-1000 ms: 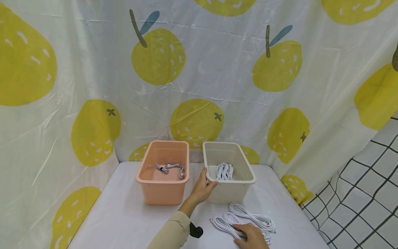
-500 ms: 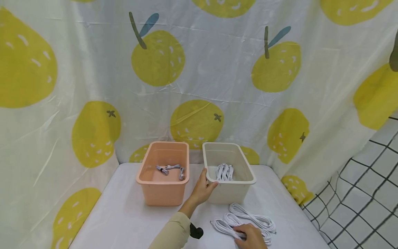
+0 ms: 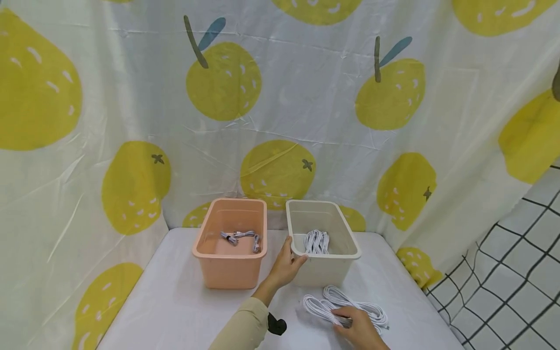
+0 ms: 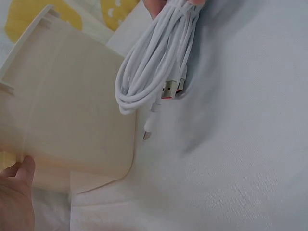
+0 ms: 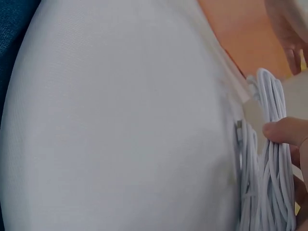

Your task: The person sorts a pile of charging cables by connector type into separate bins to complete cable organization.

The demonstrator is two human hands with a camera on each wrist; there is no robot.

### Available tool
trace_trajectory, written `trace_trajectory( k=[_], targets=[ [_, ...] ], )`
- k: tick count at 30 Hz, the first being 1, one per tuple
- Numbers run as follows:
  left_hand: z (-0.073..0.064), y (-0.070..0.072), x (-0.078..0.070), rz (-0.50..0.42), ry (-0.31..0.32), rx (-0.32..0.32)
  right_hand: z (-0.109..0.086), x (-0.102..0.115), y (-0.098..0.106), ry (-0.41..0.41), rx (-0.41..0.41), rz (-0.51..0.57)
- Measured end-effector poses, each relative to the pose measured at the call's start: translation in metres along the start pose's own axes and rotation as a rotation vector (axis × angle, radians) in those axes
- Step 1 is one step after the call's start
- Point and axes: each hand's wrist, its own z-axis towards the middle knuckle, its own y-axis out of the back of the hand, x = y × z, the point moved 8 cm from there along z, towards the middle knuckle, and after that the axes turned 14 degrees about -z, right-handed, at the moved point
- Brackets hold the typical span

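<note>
My left hand (image 3: 286, 267) grips the near left corner of the cream bin (image 3: 325, 270), its thumb over the rim. Inside that bin lies a coiled white cable (image 3: 316, 242). Between thumb and fingers, my right hand (image 3: 358, 324) holds a bundled white USB cable (image 3: 318, 308), raised above the table. Metal USB plugs (image 4: 169, 90) hang from the bundle in the left wrist view. Another white cable bundle (image 3: 374, 313) lies on the table just beyond my right hand, partly covered by it in the head view.
A peach bin (image 3: 229, 272) stands left of the cream one, with several small grey cables (image 3: 242, 234) inside. A fruit-patterned curtain (image 3: 302, 97) hangs behind the white table (image 3: 175, 301). Black wire mesh (image 3: 503, 272) stands at the right.
My right hand has lifted one white cable bundle off the table, turning it slightly and bringing it up. The left hand stays on the cream bin's rim.
</note>
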Motion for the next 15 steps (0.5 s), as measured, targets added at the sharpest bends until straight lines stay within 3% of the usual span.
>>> trace_trajectory(
  k=[8, 15],
  targets=[
    [0.002, -0.002, -0.003, -0.005, -0.007, 0.010, 0.009, -0.008, 0.014, -0.064, 0.008, 0.006],
    [-0.001, -0.002, -0.003, -0.037, 0.015, 0.007, 0.016, -0.002, 0.028, -0.042, 0.034, 0.013]
  ],
)
